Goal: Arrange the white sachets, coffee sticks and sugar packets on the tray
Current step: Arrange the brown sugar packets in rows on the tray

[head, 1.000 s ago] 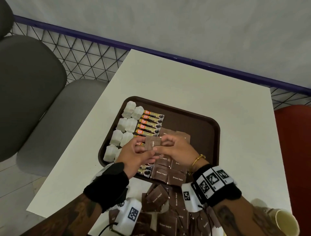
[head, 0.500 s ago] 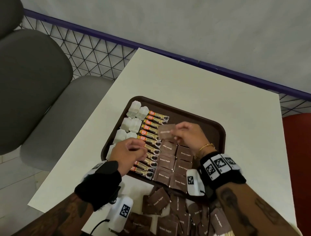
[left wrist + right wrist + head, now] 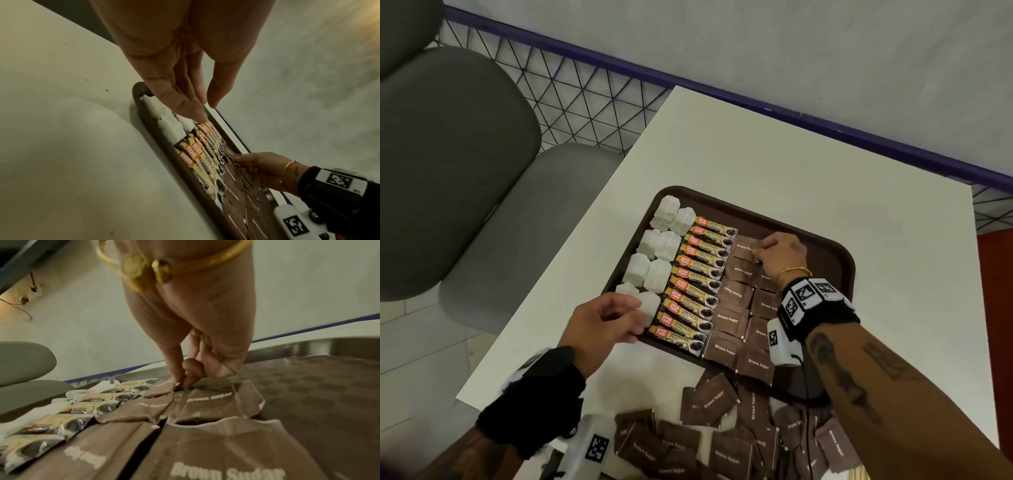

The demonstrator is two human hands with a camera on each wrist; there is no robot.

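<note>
Brown tray (image 3: 839, 260) on a white table (image 3: 791, 164), bearing three groups of items in columns. At its left edge, white sachets (image 3: 659, 245) lie in two columns; just beside them to the right, coffee sticks (image 3: 697, 274) are stacked in one column, labels up; right of these, brown sugar packets (image 3: 736, 296) lie flat in two columns, edges touching or slightly overlapping.

Right hand (image 3: 780, 248) — at the far end of the sugar columns, thumb and forefinger pinching the edge of the farthest sugar packet (image 3: 744, 245), which lies on the tray next to the top of the coffee column; the remaining fingers are curled under. The right wrist view shows the fingertips (image 3: 180, 378) pressed down onto the packet's corner.

Left hand (image 3: 602, 320) — over the near left corner of the tray, above the nearest sachets, fingers extended and loosely together, holding nothing; the left wrist view shows the fingertips (image 3: 197, 113) clear of the items below.

A loose pile of sugar packets (image 3: 709, 442) lies on the table nearest the person, off the tray. Grey chairs (image 3: 448, 171) stand to the left of the table.
</note>
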